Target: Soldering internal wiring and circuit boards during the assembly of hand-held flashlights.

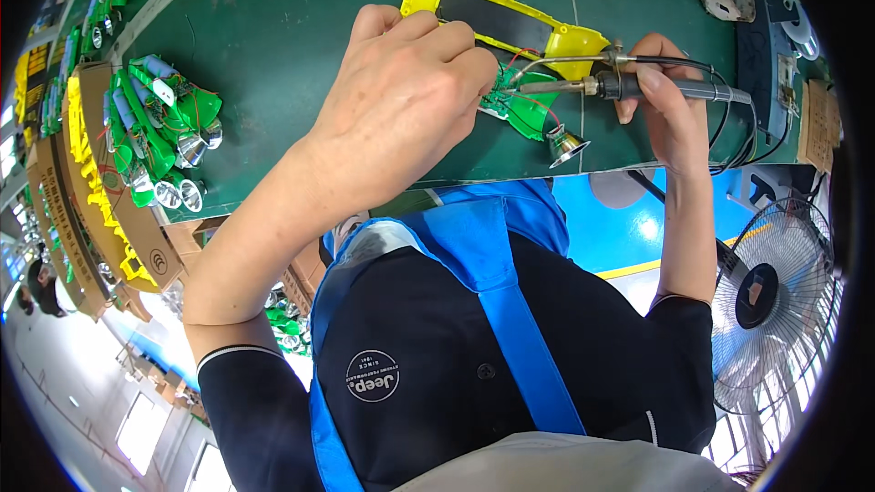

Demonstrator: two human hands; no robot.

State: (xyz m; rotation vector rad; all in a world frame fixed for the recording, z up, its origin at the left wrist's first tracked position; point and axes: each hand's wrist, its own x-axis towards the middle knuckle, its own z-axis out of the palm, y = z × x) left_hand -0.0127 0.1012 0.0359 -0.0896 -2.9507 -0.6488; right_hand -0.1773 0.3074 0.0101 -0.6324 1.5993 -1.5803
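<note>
In my right hand (670,96) is a soldering iron (629,87), fingers wrapped round its dark handle. A thin bent solder-feed tube (570,60) runs alongside the iron, and both point left at a small green circuit board (498,96). My left hand (415,96) is closed at the board's left edge; its fingertips are mostly hidden behind the knuckles. Thin red and black wires run from the board past a green plastic piece (533,117) to a shiny reflector lamp cup (567,145). Just beyond the hands lies a yellow plastic housing (570,41) with a dark panel.
At the left, several green lamp assemblies (159,128) with reflectors are bunched beside a cardboard box (118,191) edged with yellow parts. A dark equipment box (766,64) stands at the right, cables hanging near my right hand. Lower right is a fan (761,296).
</note>
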